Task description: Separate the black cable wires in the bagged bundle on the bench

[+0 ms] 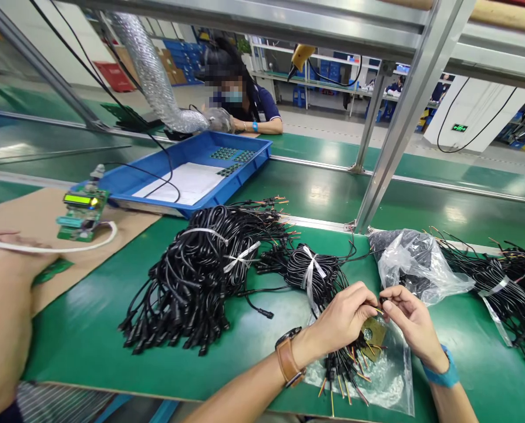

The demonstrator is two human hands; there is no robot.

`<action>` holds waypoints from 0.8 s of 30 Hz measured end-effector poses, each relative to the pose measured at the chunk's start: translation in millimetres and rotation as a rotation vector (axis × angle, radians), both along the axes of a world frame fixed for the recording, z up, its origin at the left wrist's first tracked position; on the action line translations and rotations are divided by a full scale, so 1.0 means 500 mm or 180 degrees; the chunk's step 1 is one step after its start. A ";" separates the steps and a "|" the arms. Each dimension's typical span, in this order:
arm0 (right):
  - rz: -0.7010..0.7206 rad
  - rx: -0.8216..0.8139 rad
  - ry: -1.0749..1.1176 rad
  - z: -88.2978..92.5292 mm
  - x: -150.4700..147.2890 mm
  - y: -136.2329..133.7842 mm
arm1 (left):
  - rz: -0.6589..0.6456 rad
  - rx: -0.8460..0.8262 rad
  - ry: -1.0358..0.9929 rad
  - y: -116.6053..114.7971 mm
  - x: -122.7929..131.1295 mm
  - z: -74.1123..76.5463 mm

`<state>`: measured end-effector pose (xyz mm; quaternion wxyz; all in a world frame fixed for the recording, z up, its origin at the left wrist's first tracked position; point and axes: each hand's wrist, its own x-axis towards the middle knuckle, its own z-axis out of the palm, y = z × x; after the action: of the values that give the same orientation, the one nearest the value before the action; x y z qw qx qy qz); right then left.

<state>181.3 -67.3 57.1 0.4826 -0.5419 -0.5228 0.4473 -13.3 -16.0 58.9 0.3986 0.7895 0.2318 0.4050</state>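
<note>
My left hand (348,311), with a brown-strapped watch on its wrist, is closed in a pinch on the end of a black cable, where a thin yellow wire shows. Close in front of it, my right hand (407,320), with a blue wristband, pinches a small black part (383,300) whose exact kind is too small to tell. Below the hands lie black cables with bare coloured wire ends (339,376), on a clear plastic bag (394,388) beside a small brown square piece with a hole (374,339). A tied cable bundle (317,270) lies just behind my left hand.
A large heap of black cables (192,264) lies left of centre. At right are a plastic bag of black parts (414,258) and another bundle (504,288). Behind stand a blue tray (245,176) and a seated person. A co-worker's arm (2,305) reaches toward a circuit board (81,214).
</note>
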 end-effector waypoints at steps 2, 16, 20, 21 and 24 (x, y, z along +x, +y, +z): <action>0.0020 -0.0004 0.0018 0.000 0.000 0.000 | 0.0093 0.0010 -0.0086 0.001 0.000 -0.003; 0.0184 -0.0039 0.0256 -0.007 -0.002 -0.003 | 0.0384 0.0387 -0.0077 0.003 0.007 -0.013; 0.0170 0.0002 0.0282 -0.009 -0.003 -0.004 | 0.0447 0.0550 -0.0039 0.001 0.007 -0.015; 0.0171 0.0017 0.0277 -0.010 -0.002 -0.004 | 0.0460 0.0570 -0.0035 0.001 0.007 -0.015; 0.0187 0.0060 0.0203 -0.013 -0.001 -0.005 | 0.0483 0.0598 -0.0019 0.002 0.007 -0.015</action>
<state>180.7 -69.8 50.6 0.4907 -0.5072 -0.5271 0.4734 -9.6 -15.0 51.5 0.2918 0.8023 0.2507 0.4564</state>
